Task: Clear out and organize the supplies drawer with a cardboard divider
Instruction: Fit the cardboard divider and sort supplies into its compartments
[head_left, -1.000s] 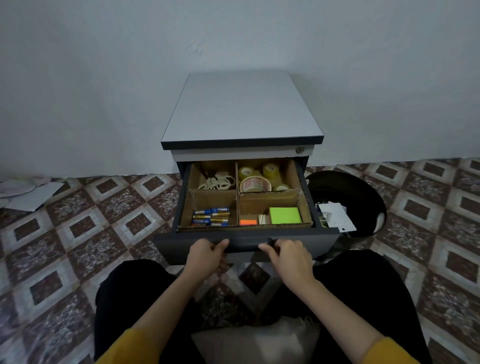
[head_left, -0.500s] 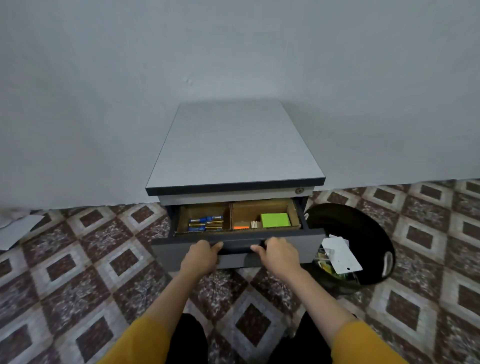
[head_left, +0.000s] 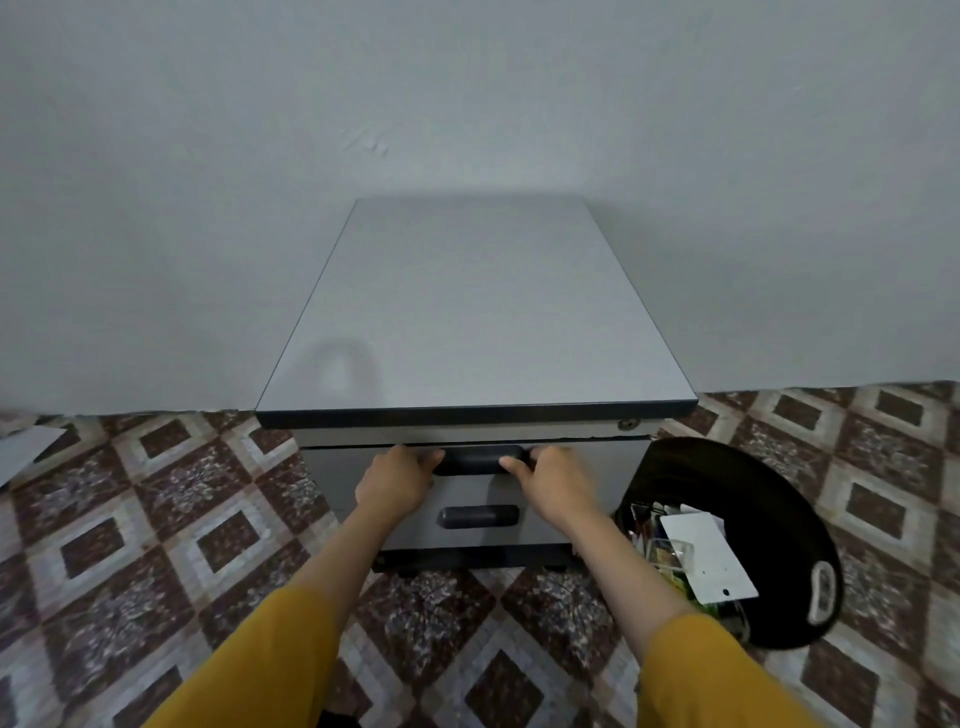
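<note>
Both hands on the top drawer (head_left: 343, 470). Left hand (head_left: 397, 483) curled over the left end of its dark handle (head_left: 472, 460), right hand (head_left: 553, 483) curled over the right end, fingers hooked into the recess. Neither holds anything else.

Drawer sits flush in the cabinet (head_left: 467, 312), fully shut, so contents and cardboard divider are hidden.

Count on the cabinet front: 2 drawers, 2 dark handles. Lower handle (head_left: 478, 516) is untouched, between the wrists. 1 keyhole lock (head_left: 628, 424) at the upper right corner, under the grey top.

1 black bin (head_left: 769, 519) just beside the cabinet on the right, tilted toward the camera, holding mixed scraps with 1 white card (head_left: 709, 556) on top; other items too jumbled to count.

1 sheet of paper (head_left: 26, 452) on the patterned tile floor (head_left: 156, 545) at far left, well apart. 2 mustard sleeves (head_left: 270, 660) at the bottom edge.
</note>
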